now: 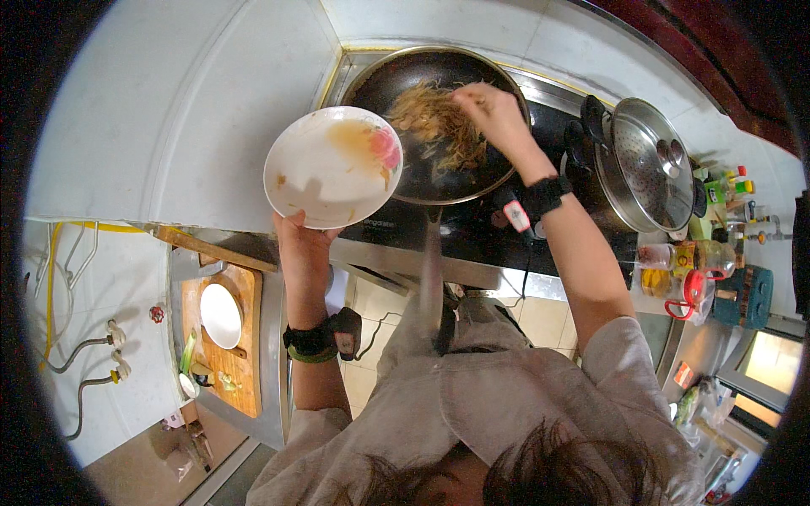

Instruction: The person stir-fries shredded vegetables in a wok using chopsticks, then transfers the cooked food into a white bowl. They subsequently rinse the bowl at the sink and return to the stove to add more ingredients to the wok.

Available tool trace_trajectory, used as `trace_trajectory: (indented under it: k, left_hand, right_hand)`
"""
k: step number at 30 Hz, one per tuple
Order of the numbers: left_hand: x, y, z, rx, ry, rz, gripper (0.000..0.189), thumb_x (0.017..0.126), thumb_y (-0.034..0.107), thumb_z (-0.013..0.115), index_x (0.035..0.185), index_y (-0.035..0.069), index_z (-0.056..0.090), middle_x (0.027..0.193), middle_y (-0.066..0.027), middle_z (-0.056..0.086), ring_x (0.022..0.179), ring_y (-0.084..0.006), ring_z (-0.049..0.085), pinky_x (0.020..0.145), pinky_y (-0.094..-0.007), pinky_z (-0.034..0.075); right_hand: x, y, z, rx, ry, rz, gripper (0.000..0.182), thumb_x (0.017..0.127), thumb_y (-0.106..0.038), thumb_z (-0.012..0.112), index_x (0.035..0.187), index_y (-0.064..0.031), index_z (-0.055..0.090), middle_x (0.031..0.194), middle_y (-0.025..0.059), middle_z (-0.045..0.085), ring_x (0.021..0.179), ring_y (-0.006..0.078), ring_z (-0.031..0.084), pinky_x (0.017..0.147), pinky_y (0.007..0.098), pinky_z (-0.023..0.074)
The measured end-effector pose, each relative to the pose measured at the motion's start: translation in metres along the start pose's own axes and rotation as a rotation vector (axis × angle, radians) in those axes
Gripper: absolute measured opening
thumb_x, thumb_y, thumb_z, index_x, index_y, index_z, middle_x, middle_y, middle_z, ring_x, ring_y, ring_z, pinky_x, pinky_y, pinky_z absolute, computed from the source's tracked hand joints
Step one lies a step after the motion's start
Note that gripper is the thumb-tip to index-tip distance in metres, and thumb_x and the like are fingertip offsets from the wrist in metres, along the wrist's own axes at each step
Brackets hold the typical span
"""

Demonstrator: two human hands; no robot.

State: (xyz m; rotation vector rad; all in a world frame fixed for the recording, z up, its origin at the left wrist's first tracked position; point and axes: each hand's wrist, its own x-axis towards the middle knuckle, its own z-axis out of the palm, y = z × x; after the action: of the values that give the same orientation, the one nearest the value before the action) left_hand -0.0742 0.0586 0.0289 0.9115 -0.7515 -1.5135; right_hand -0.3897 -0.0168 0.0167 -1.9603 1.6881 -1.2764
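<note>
My left hand (pixel 304 243) grips the lower rim of a white plate with a pink flower (pixel 329 171); brownish liquid and small bits cling to it. The plate is tilted beside a dark wok (pixel 411 177) on the stove. In the wok lies a heap of brown shredded food (pixel 436 120). My right hand (pixel 490 114) is over the right side of this heap, fingertips drawn together at its edge; whether they pinch any shreds cannot be told. The wok's long handle (pixel 432 272) points towards my body.
A steamer pot with a glass lid (pixel 655 164) stands right of the wok on the black cooktop (pixel 550 253). Jars (pixel 658 281) and bottles crowd the far right. At the left, a white bowl (pixel 221 316) and vegetable pieces (pixel 229 381) lie on a wooden cutting board (pixel 250 354).
</note>
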Motion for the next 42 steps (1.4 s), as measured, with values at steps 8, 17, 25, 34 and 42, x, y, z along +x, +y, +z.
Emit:
trace_trajectory:
  k: [8, 17, 25, 34, 42]
  left_hand:
    - [-0.002, -0.001, -0.003, -0.008, 0.009, 0.006, 0.059, 0.083, 0.021, 0.050, 0.136, 0.010, 0.026, 0.136, -0.0149, 0.036, 0.122, -0.0334, 0.042, 0.094, -0.0499, 0.044]
    - [-0.003, 0.004, 0.005, 0.028, 0.023, 0.000, 0.059, 0.083, 0.024, 0.050, 0.136, 0.012, 0.028, 0.135, -0.0138, 0.036, 0.124, -0.0328, 0.040, 0.094, -0.0520, 0.042]
    - [0.005, 0.004, 0.009, 0.059, 0.020, 0.027, 0.056, 0.083, 0.025, 0.049, 0.133, 0.010, 0.030, 0.132, -0.0154, 0.037, 0.120, -0.0333, 0.042, 0.090, -0.0487, 0.044]
    - [0.038, -0.001, 0.027, 0.441, 0.063, 0.122, 0.048, 0.086, 0.015, 0.048, 0.127, 0.008, 0.026, 0.117, -0.0157, 0.044, 0.109, -0.0275, 0.048, 0.073, -0.0335, 0.051]
    - [0.067, -0.001, 0.059, 1.118, 0.035, 0.511, 0.045, 0.079, -0.002, 0.046, 0.121, -0.001, 0.029, 0.100, -0.0312, 0.054, 0.091, -0.0445, 0.057, 0.076, -0.0432, 0.046]
  right_hand:
    - [-0.044, -0.048, -0.051, -0.013, -0.181, -0.025, 0.017, 0.084, -0.012, 0.059, 0.092, 0.0018, 0.064, 0.091, 0.0156, 0.065, 0.082, 0.0296, 0.064, 0.073, 0.0341, 0.0511]
    - [-0.066, -0.047, -0.033, -0.114, -0.041, 0.077, 0.012, 0.082, -0.010, 0.059, 0.086, 0.0005, 0.063, 0.089, 0.0195, 0.062, 0.081, 0.0352, 0.061, 0.070, 0.0392, 0.0504]
    - [-0.097, -0.094, -0.030, 0.090, -0.269, 0.044, 0.011, 0.081, -0.005, 0.060, 0.088, 0.0020, 0.064, 0.088, 0.0161, 0.063, 0.081, 0.0310, 0.062, 0.071, 0.0341, 0.0500]
    - [-0.098, -0.070, -0.052, 0.149, 0.089, 0.253, 0.015, 0.089, -0.008, 0.055, 0.093, 0.0042, 0.063, 0.085, 0.0121, 0.062, 0.074, 0.0196, 0.065, 0.063, 0.0271, 0.0506]
    - [-0.127, -0.079, -0.066, 0.206, 0.133, 0.355, 0.016, 0.090, -0.010, 0.054, 0.095, 0.0030, 0.062, 0.086, 0.0107, 0.061, 0.072, 0.0164, 0.064, 0.063, 0.0253, 0.0489]
